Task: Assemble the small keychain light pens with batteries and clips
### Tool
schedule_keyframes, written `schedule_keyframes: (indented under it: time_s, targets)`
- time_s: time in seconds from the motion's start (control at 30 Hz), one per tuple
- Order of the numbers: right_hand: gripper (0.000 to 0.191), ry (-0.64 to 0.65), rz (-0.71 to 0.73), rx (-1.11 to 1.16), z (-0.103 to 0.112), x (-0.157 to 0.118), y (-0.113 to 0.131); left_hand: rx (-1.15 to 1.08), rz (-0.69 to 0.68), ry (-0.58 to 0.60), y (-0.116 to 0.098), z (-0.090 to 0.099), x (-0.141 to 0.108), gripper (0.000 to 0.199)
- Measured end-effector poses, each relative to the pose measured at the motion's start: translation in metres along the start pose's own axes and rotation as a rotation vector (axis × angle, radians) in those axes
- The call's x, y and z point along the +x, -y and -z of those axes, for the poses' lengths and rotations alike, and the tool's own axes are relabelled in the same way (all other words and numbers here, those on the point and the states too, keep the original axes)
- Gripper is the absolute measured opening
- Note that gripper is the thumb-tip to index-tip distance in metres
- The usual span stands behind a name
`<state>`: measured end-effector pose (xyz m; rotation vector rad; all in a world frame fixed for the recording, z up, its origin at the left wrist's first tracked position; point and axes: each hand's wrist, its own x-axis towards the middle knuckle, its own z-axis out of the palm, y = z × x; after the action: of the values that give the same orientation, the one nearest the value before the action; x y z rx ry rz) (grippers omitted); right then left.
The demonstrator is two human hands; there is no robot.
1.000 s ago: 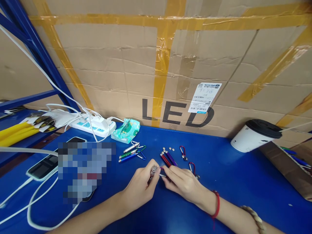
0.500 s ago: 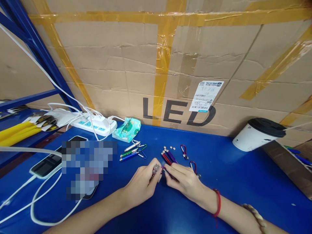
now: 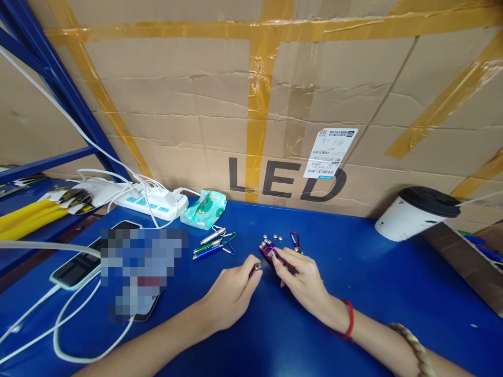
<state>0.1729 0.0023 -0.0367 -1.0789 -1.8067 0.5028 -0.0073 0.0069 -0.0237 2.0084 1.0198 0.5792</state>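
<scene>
My left hand (image 3: 233, 293) is closed around a small dark red tube with a silver end (image 3: 257, 267), like a mini flashlight; most of it is hidden in the fist. Just to the right, my right hand (image 3: 301, 277) pinches a purple carabiner clip (image 3: 270, 252) over the table. Partly covered by its fingers lie slim tubes with silver ends (image 3: 262, 245). Several small silver button cells (image 3: 275, 237) lie beyond them. Behind the right hand is a red carabiner (image 3: 295, 240). Silver, green (image 3: 207, 246) and blue mini flashlights with clips lie side by side farther left.
A turquoise tissue pack (image 3: 204, 209) and a white power strip (image 3: 151, 204) stand at the back left. Phones (image 3: 76, 267) with white cables lie at left. A lidded paper cup (image 3: 408, 217) is at right, before a large cardboard box (image 3: 176, 115).
My right hand has drawn away from the left hand and shifted slightly up with the purple carabiner, now over the tubes. The left hand stays nearly in place, its tube tilted differently.
</scene>
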Motion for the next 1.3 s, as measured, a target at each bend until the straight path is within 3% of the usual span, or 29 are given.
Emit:
schedule_keyframes:
  time_s: [0.33,0.5,0.6,0.9,1.1,1.3]
  targets:
    - [0.032,0.048,0.076,-0.042,0.002,0.0,0.006,0.096,-0.013,-0.043,0.005,-0.005,0.003,0.015]
    - [0.033,0.056,0.081,-0.07,0.003,0.001,0.005,0.002,0.109,-0.071,0.004,-0.002,0.004,0.018]
    - [0.034,0.123,0.081,-0.058,0.002,0.0,0.005,-0.07,0.131,-0.124,0.005,-0.001,0.004,0.018]
    - [0.033,0.27,-0.038,0.143,0.0,0.0,0.007,-0.154,0.014,-0.154,0.01,-0.002,0.004,0.021]
    - [0.033,0.185,-0.062,0.104,-0.003,-0.003,-0.004,-0.083,-0.017,-0.186,0.008,-0.002,0.003,0.018]
    - [0.031,0.22,0.107,-0.042,-0.004,-0.008,-0.009,0.003,-0.096,-0.167,0.013,-0.002,0.003,0.016]
